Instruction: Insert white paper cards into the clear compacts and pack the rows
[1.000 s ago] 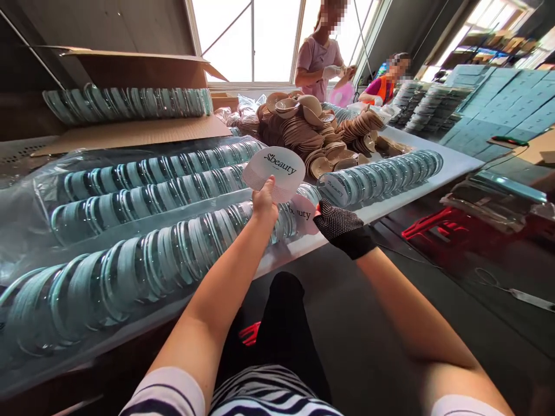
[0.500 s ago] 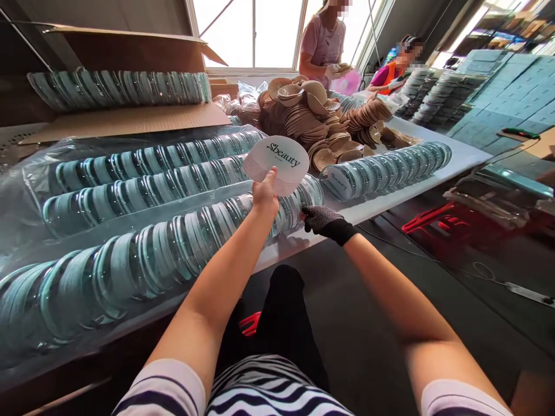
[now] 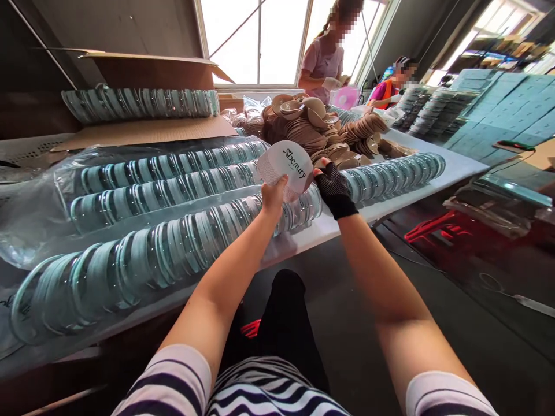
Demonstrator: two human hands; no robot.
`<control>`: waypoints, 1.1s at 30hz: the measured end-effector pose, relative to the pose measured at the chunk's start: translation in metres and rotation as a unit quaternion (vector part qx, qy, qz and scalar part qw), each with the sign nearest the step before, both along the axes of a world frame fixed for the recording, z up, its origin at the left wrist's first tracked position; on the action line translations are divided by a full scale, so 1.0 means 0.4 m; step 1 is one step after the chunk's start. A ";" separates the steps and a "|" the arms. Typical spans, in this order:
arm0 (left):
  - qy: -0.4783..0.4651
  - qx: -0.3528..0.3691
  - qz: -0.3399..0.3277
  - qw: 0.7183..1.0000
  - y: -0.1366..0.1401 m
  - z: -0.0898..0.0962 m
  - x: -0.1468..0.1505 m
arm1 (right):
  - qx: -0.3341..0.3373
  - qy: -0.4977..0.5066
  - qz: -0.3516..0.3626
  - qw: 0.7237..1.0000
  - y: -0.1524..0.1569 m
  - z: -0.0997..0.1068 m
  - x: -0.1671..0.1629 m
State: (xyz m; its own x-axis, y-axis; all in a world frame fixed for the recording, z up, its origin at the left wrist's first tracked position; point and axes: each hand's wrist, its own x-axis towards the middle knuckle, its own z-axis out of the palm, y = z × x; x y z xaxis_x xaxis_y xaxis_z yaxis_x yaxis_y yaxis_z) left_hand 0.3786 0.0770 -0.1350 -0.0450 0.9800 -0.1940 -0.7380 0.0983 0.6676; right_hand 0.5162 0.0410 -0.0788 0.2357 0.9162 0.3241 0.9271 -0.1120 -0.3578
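Observation:
My bare left hand (image 3: 274,195) is closed round a fanned stack of white oval cards (image 3: 293,162), its thumb on the front card. Dark lettering reading "beauty" is printed on that card. My right hand (image 3: 335,188), in a dark fingerless glove, has its bare fingertips at the stack's right edge, apparently pinching the card there. Below the cards runs a long row of nested clear headbands or visors (image 3: 191,242) with pale bands. Another such row (image 3: 394,173) extends to the right, just past my right hand.
Two more rows (image 3: 173,188) lie on plastic film at the left. Brown foam-like cups (image 3: 321,127) are heaped at the back. An open cardboard box (image 3: 147,132) holds another row. Two co-workers are beyond the table (image 3: 455,167); a red stool (image 3: 437,228) stands at the right.
My right hand has risen from the end of the near row to the right edge of the cards. The stack has turned slightly in my left hand. The view has shifted a little.

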 end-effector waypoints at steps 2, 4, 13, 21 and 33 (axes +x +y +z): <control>0.002 0.018 -0.002 1.000 -0.010 0.007 -0.010 | 0.009 0.035 0.032 0.999 0.011 0.022 -0.017; 0.003 0.015 0.007 1.000 -0.021 0.017 -0.026 | 0.027 0.025 0.047 0.998 -0.005 0.037 -0.054; -0.083 0.049 -0.034 0.995 -0.074 0.079 -0.110 | 0.026 -0.044 -0.065 0.997 -0.106 0.088 -0.169; -0.113 -0.113 0.058 0.985 -0.019 0.040 -0.176 | -0.139 -0.170 -0.067 0.973 -0.358 0.053 -0.116; -0.185 -0.100 0.026 0.977 -0.017 0.031 -0.210 | -0.160 -0.106 0.005 0.981 -0.325 0.041 -0.122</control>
State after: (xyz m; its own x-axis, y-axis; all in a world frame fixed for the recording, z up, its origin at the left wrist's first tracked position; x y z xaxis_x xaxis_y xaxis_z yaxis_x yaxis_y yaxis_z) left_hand 0.2945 0.0701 -0.1227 0.0155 0.9192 -0.3935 -0.9327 0.1550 0.3255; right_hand 0.4676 -0.0891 -0.0624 0.1849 0.9809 0.0598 0.9785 -0.1781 -0.1036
